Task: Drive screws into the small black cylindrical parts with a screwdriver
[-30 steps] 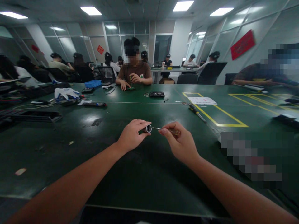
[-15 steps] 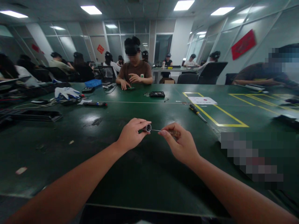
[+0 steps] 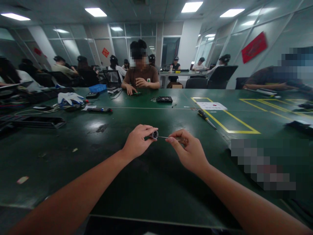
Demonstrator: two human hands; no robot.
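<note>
Green, glossy tabletop (image 3: 137, 195) spreads out from the wearer, with a small pale scrap (image 3: 22, 180) lying between nine and ten o'clock and a pixelated object (image 3: 262, 166) at two. Straight ahead at twelve, the left hand (image 3: 137, 140) has its fingers closed around a cylinder (image 3: 152, 134) whose open end faces right and back toward the wearer. Just beside it, the right hand (image 3: 188, 148) pinches a small screwdriver (image 3: 181, 140) by its translucent handle; the thin metal shaft points left at that opening, and whether the tip touches I cannot tell. Beyond, a black frame (image 3: 40, 124) lies at ten o'clock and a black-and-yellow screwdriver (image 3: 206, 119) at one. A white sheet (image 3: 211, 105) follows at one, then a black device (image 3: 164, 99) at twelve, white-and-blue gloves (image 3: 69, 98) and a blue bin (image 3: 97, 89) at eleven. Across the table at twelve, a person in a brown shirt (image 3: 139, 74) works over a small item.
</note>
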